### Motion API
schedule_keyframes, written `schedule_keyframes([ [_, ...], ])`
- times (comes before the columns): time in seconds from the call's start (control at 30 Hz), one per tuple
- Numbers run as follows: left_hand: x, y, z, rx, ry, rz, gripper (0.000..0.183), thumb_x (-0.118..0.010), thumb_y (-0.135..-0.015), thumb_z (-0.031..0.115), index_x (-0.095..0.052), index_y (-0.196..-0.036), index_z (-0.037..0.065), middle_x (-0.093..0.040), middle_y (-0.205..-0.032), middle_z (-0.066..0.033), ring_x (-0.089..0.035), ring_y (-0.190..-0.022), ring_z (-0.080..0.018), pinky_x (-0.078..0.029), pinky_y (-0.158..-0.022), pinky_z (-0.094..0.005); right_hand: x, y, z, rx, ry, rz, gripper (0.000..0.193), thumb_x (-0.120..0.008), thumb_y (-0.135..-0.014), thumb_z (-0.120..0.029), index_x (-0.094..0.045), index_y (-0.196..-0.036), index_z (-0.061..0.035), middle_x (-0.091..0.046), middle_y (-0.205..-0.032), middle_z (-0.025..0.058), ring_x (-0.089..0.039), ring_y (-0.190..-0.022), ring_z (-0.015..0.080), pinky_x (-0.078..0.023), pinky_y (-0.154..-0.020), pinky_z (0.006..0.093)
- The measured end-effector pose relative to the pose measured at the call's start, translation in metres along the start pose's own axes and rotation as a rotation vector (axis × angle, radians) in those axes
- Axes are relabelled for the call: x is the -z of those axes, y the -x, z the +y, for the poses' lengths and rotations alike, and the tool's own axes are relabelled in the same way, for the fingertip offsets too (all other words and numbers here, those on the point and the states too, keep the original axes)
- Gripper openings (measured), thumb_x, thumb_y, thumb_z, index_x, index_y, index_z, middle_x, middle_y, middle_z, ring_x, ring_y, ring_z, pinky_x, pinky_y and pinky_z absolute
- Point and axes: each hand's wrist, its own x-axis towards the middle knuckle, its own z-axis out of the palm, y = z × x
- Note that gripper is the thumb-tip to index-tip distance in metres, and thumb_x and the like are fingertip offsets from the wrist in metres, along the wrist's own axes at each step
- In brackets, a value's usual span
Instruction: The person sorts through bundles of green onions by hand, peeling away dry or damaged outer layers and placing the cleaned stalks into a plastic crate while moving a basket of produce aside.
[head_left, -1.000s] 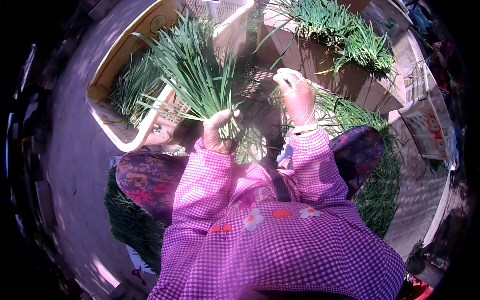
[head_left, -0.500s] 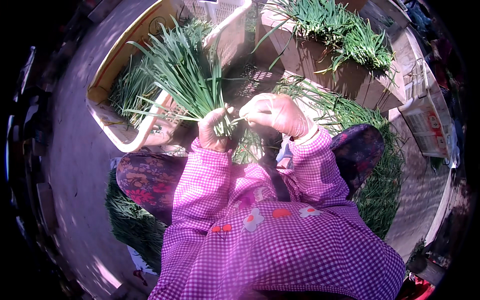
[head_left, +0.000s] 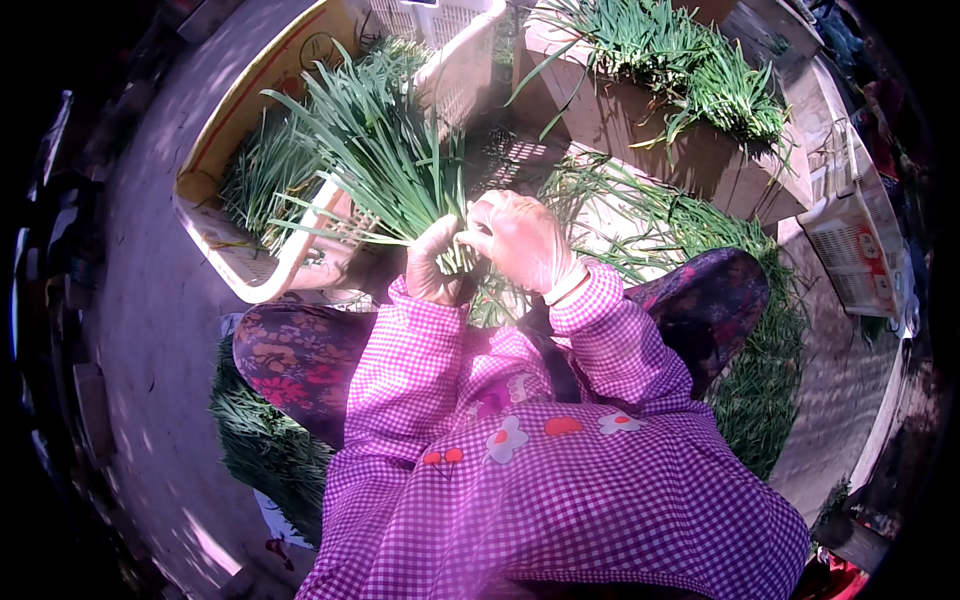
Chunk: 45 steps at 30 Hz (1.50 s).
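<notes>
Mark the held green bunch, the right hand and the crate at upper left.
Green bunch (head_left: 385, 165): head view, middle of its leaves.
Right hand (head_left: 522, 240): head view, back of the hand.
Crate (head_left: 290, 265): head view, its pale near rim.

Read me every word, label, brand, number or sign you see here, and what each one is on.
Nothing is legible.
Round dark mark inside the left basket: too blurred to read.
Red label on the right basket: too small to read.
Checked shirt: flower and cherry pictures, no writing seen.
</notes>
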Motion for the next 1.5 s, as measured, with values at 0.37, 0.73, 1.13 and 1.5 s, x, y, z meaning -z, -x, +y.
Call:
schedule_keyframes([
  [0.37, 0.007, -0.002, 0.002, -0.026, -0.003, -0.067, 0.024, -0.055, -0.08, -0.001, -0.057, -0.102, -0.009, -0.063, -0.096, -0.0191, -0.065, -0.085, -0.0299, -0.056, -0.078, -0.0422, -0.005, 0.005, 0.004, -0.064, -0.205, 0.032, 0.017, -0.06, -0.081, -0.022, -0.061, -0.082, -0.006, -0.06, -0.081, 0.0085, -0.062, -0.077, 0.0268, -0.049, -0.068, 0.0368],
  [0.73, 0.0, -0.001, 0.008, -0.03, 0.061, -0.191, 0.018, -0.056, -0.079, -0.004, -0.056, -0.096, -0.009, -0.06, -0.086, -0.0164, -0.062, -0.081, -0.0264, -0.056, -0.073, -0.0341, 0.02, 0.02, 0.098, -0.527, 0.295, 0.246, 0.029, -0.062, -0.083, -0.031, -0.061, -0.097, -0.0056, -0.064, -0.093, 0.0123, -0.062, -0.083, 0.0303, -0.049, -0.072, 0.0373],
  [1.13, 0.01, 0.004, -0.004, 0.064, -0.498, -0.124, 0.033, -0.064, -0.071, 0.004, -0.055, -0.1, -0.008, -0.06, -0.082, -0.0136, -0.059, -0.067, -0.0221, -0.053, -0.058, -0.0308, 0.015, 0.006, 0.061, -0.265, 0.002, 0.207, 0.013, -0.061, -0.08, -0.014, -0.065, -0.085, -0.003, -0.064, -0.086, 0.0087, -0.062, -0.08, 0.024, -0.05, -0.07, 0.0321],
  [1.5, 0.015, -0.002, -0.004, 0.118, -0.45, 0.069, 0.036, -0.06, -0.065, -0.009, -0.054, -0.101, -0.01, -0.061, -0.077, -0.0169, -0.06, -0.061, -0.0223, -0.051, -0.054, -0.0286, 0.066, 0.022, 0.101, -0.491, 0.375, 0.432, 0.04, -0.056, -0.083, -0.009, -0.054, -0.123, -0.0112, -0.05, -0.128, 0.0143, -0.052, -0.112, 0.0313, -0.042, -0.094, 0.0378],
])
